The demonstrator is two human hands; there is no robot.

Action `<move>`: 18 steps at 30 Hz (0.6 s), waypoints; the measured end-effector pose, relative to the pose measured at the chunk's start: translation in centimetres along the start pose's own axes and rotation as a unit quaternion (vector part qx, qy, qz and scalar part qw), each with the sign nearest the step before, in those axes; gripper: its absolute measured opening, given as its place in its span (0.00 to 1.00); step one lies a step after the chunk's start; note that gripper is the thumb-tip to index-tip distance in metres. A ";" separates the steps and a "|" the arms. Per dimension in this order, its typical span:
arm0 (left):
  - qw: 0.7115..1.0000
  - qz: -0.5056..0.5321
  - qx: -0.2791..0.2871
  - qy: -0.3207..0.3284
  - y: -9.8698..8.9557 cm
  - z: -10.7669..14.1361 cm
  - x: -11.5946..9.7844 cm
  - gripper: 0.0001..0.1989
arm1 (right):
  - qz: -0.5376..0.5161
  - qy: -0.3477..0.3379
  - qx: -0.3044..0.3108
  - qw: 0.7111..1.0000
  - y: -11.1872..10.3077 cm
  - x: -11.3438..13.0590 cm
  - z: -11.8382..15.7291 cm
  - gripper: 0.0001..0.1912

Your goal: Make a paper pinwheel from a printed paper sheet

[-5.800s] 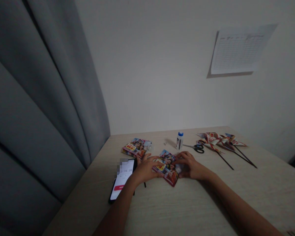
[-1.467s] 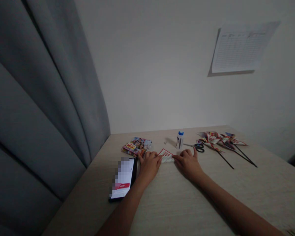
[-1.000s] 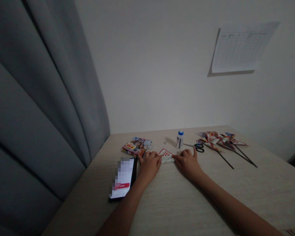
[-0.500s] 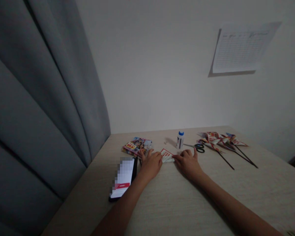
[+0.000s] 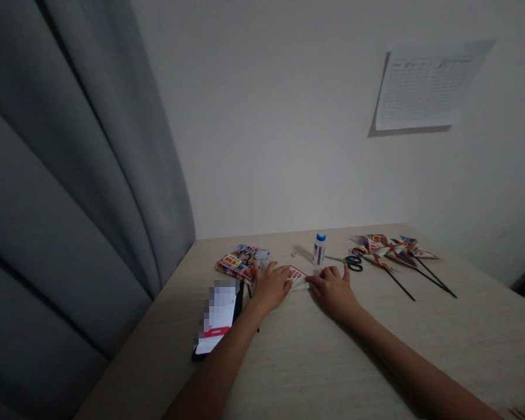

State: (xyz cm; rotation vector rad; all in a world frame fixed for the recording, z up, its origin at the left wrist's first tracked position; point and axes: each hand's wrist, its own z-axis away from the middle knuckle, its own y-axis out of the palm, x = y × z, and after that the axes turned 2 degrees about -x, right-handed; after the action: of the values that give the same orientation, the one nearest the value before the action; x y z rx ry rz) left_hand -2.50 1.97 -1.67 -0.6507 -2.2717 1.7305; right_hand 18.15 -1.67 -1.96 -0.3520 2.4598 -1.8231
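The folded paper [image 5: 299,279] lies between left hand [image 5: 270,288] and right hand [image 5: 333,290], fingers touching it, whether clamped I cannot tell; made-up pinwheels [image 5: 380,244] lie right of the fingers, flat sheets [image 5: 244,260] left.

A pale wall [image 5: 262,128] rises behind the table [image 5: 324,367]; a grey curtain [image 5: 83,192] hangs left of the table, dimly lit.

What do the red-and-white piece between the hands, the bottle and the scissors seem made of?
Red-and-white piece: probably thin printed paper, from its straight edge and red print; gloss unclear.
Bottle: likely smooth white plastic, from its opaque body and blue cap.
Scissors: blades look like grey metal; black, rounded handles suggest plastic.
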 end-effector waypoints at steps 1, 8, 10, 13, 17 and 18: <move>1.000 0.002 0.004 -0.004 0.2 0.1 0.0 0.17 | -0.002 0.001 0.001 1.000 0.0 0.0 0.0 0.16; 1.000 0.012 -0.010 -0.012 0.4 0.6 -0.4 0.20 | -0.013 0.005 -0.014 1.000 0.1 0.1 0.0 0.17; 1.000 0.013 -0.008 -0.010 0.3 0.7 -0.4 0.20 | -0.013 0.010 -0.015 1.000 0.1 0.4 -0.1 0.18; 1.000 0.009 0.009 -0.008 0.2 0.9 -0.2 0.22 | -0.009 0.023 -0.013 1.000 0.0 0.8 -0.2 0.20; 1.000 -0.003 0.028 -0.008 0.2 1.0 0.1 0.24 | -0.014 0.048 -0.008 0.999 0.0 1.3 -0.5 0.20; 1.000 -0.005 0.030 -0.006 0.2 1.1 0.1 0.25 | -0.019 0.053 -0.006 0.998 0.0 1.4 -0.5 0.20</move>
State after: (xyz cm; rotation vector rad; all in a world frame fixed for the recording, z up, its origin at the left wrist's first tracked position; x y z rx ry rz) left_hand -3.01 1.14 -2.13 -0.6176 -2.2185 1.7952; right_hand 16.72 -1.51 -1.67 -0.3122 2.5520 -1.8886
